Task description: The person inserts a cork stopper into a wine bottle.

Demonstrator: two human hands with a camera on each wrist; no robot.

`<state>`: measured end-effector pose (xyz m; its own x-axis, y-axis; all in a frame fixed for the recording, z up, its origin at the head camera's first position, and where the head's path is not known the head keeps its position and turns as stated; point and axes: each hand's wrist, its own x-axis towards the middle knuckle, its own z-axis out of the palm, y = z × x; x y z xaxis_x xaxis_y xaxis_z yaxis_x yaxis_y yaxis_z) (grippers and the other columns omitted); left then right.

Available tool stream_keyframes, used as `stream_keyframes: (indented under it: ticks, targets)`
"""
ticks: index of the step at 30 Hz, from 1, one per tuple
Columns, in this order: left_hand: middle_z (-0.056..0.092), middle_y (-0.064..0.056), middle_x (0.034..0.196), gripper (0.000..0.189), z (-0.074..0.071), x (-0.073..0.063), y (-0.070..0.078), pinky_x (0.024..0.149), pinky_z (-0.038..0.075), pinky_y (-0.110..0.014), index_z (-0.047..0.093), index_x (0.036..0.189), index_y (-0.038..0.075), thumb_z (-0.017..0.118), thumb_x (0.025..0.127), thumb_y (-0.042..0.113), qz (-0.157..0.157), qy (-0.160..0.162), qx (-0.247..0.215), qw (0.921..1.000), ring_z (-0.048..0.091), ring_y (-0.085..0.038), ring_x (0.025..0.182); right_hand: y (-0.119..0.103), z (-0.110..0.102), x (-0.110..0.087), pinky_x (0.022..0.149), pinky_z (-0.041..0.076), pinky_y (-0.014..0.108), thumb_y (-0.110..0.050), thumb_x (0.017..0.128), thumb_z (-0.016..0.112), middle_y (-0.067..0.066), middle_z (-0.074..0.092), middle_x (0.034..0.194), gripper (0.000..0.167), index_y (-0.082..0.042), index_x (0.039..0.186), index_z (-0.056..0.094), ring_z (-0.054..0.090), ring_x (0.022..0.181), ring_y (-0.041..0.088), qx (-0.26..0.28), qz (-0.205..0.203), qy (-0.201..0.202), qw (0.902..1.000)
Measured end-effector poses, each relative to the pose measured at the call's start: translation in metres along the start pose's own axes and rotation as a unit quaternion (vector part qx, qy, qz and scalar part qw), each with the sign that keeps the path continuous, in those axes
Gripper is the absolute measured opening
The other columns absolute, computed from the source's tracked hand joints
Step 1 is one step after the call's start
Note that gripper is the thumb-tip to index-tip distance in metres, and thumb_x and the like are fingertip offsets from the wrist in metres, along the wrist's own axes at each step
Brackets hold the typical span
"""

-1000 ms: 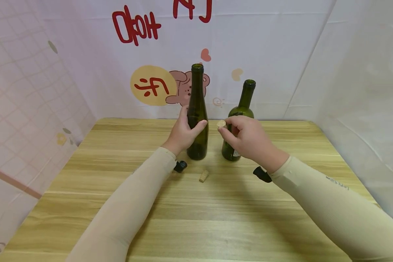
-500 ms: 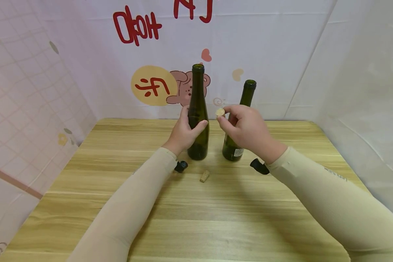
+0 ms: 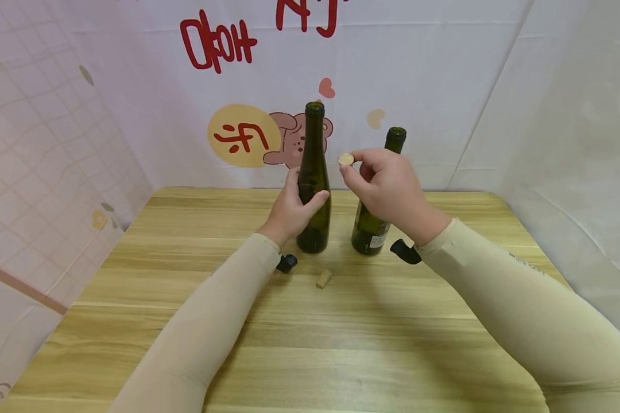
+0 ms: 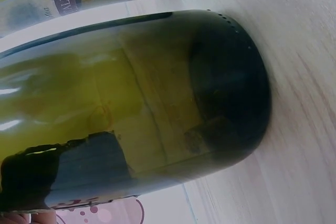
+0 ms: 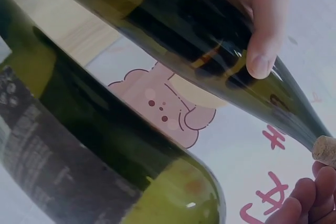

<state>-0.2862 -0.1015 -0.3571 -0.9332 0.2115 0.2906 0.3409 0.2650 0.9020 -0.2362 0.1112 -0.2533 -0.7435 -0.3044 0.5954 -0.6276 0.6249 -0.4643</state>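
Observation:
My left hand [image 3: 291, 209] grips the body of a tall green wine bottle [image 3: 312, 172], its thumb across the front. The bottle stands upright on the table with an open mouth; its base [image 4: 236, 87] rests on the wood in the left wrist view. Between thumb and fingertips my right hand [image 3: 392, 186] pinches a cork [image 3: 345, 159], held in the air right of the tall bottle's shoulder, below its mouth. A shorter green wine bottle [image 3: 367, 232], also uncorked, is partly hidden behind the right hand; its label [image 5: 63, 156] shows in the right wrist view.
A second cork [image 3: 324, 279] lies on the wooden table [image 3: 310, 355] in front of the bottles. Black wrist devices show beside both sleeves. A white printed cloth [image 3: 434, 74] hangs behind the table.
My right hand has risen with the cork, from about the level of the left hand to near the tall bottle's shoulder. The left hand and both bottles stay in place.

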Motion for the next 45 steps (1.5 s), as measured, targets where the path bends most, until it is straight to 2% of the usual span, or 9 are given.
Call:
stream_keyframes:
  ticks: [6,12,21,27,36,45]
  targets:
    - [0.059,-0.009,0.134,0.066,0.000,0.000,0.001,0.109,0.050,-0.056,0.033,0.150,0.024,0.069,0.099,0.048,-0.003,0.000,0.000,1.0000,0.063,-0.026,0.119,-0.003,-0.002,0.011,0.053,0.034,0.029,-0.026,0.104,0.064,0.002,0.050,0.058,0.024,-0.011,0.113,0.080,0.045,0.053,0.019,0.013,0.007,0.012,0.9998]
    - [0.059,-0.007,0.135,0.067,0.001,-0.001,0.001,0.109,0.050,-0.055,0.033,0.149,0.025,0.070,0.099,0.050,-0.006,-0.002,0.000,1.0000,0.063,-0.025,0.120,-0.009,-0.004,0.024,0.052,0.032,0.026,-0.026,0.102,0.063,0.003,0.049,0.058,0.022,-0.013,0.107,0.081,0.040,0.051,0.015,0.040,0.025,0.025,0.9986]
    - [0.059,-0.009,0.137,0.071,0.001,-0.002,0.001,0.111,0.049,-0.056,0.032,0.151,0.025,0.069,0.098,0.055,-0.006,-0.002,0.016,0.9999,0.062,-0.027,0.123,-0.015,-0.008,0.041,0.052,0.031,0.028,-0.027,0.103,0.062,0.000,0.048,0.057,0.025,-0.015,0.112,0.081,0.041,0.052,0.013,0.044,0.037,0.039,0.9976]
    - [0.061,-0.010,0.136,0.070,0.001,-0.001,0.000,0.110,0.049,-0.055,0.032,0.149,0.024,0.069,0.098,0.054,-0.002,-0.002,0.021,0.9998,0.063,-0.028,0.122,-0.019,-0.010,0.052,0.049,0.028,0.028,-0.030,0.105,0.060,-0.003,0.044,0.057,0.026,-0.016,0.113,0.080,0.037,0.047,0.011,0.045,0.035,0.046,0.9973]
    - [0.061,-0.011,0.134,0.069,0.000,-0.002,-0.001,0.109,0.050,-0.054,0.033,0.148,0.023,0.068,0.098,0.055,0.009,-0.003,0.014,0.9998,0.064,-0.028,0.119,-0.026,-0.010,0.066,0.051,0.027,0.026,-0.033,0.105,0.062,-0.006,0.040,0.055,0.026,-0.016,0.112,0.081,0.035,0.049,0.009,0.068,0.016,0.065,0.9954]
    - [0.061,-0.011,0.132,0.069,0.000,-0.002,-0.001,0.107,0.051,-0.054,0.034,0.147,0.024,0.068,0.097,0.058,0.018,-0.004,0.009,0.9998,0.064,-0.028,0.117,-0.030,-0.011,0.077,0.050,0.023,0.028,-0.035,0.105,0.062,-0.007,0.037,0.055,0.027,-0.021,0.118,0.081,0.033,0.050,0.011,0.077,0.021,0.068,0.9945]
